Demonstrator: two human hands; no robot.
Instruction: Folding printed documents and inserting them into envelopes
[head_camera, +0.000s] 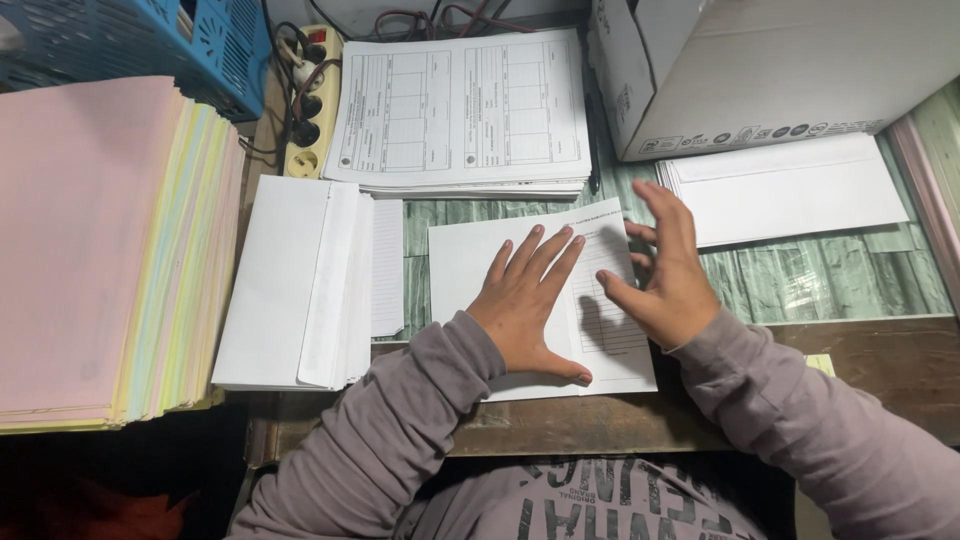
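Note:
A white printed sheet (470, 262), folded over, lies on the green table (800, 275) in front of me. My left hand (528, 300) rests flat on its middle, fingers spread and pointing away. At the sheet's right edge hovers my right hand (665, 270), fingers apart and curled, touching or just above the paper; it holds nothing I can see. Both arms wear grey sleeves.
A pile of white envelopes (300, 285) lies left of the sheet, a thick pastel paper stack (100, 250) farther left. Printed forms (460, 110) sit behind, a power strip (310, 100) and blue basket (150, 40) back left, a cardboard box (760, 70) and more envelopes (790, 185) right.

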